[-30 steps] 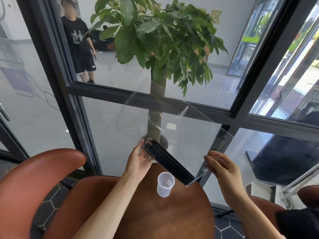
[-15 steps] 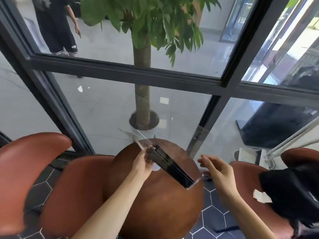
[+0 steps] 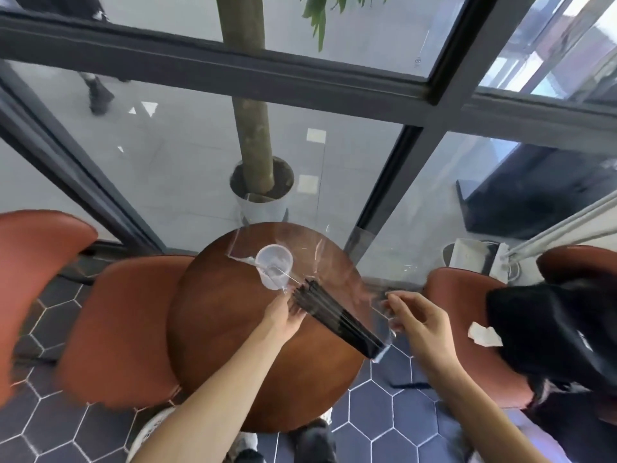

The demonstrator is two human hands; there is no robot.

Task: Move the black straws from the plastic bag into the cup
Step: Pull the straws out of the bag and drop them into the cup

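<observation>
Midway through the transfer: black straws (image 3: 337,319) not yet out of the clear plastic bag (image 3: 380,354), bundle slanting above the round wooden table (image 3: 233,345), upper ends close beside the empty translucent cup (image 3: 274,266). Left hand (image 3: 283,317) closed around the upper end of the bundle, fingers curled on the straws near the bag's open mouth. Right hand (image 3: 419,324) pinching the bag's edge between thumb and fingertips, just beside the bundle's lower half. Judged as the extraction step, with nothing in the cup so far. Next move likely to call for drawing the straws free while holding the film back, then turning them upright over the rim; light cup apt to tip if nudged. Loose clear film spread over the far side of the table, around the cup. Rust-red chairs (image 3: 123,329) on both sides, dark hexagon floor tiles, a black-framed glass wall behind, a potted tree (image 3: 252,128) beyond the glass.
</observation>
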